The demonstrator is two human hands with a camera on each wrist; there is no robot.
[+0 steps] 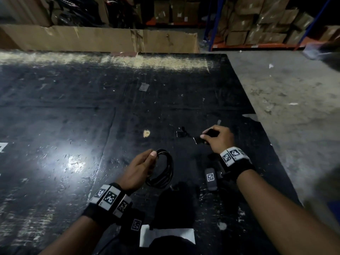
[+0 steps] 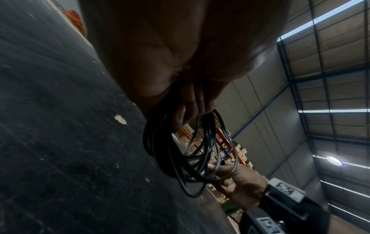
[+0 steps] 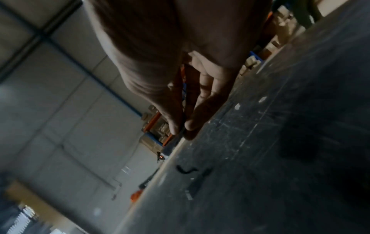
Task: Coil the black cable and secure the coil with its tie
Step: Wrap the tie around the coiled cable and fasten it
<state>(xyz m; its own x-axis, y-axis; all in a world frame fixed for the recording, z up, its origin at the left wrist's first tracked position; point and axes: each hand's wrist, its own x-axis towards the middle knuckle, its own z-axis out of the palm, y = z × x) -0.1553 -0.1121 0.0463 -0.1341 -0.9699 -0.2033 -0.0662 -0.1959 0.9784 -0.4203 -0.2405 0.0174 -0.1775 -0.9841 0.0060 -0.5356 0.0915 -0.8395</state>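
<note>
Here we see two hands above the black table (image 1: 55, 111): our left hand (image 1: 139, 168) curls around one coiled black cable (image 1: 162, 170), our right hand (image 1: 219, 138) pinches one small dark piece (image 1: 199, 139).

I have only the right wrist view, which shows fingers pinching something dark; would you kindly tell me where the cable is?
Observer: The black cable is gathered in a coil, held by the left hand above the table.
Operator: Thank you. Is the coil tied yet?
Observer: No tie shows round it; in the left wrist view its loops hang loose and uneven from the fingers.
Operator: And what is the right hand pinching?
Observer: The right hand, apart from the coil, pinches a dark piece; whether that is the tie I cannot tell.
</note>
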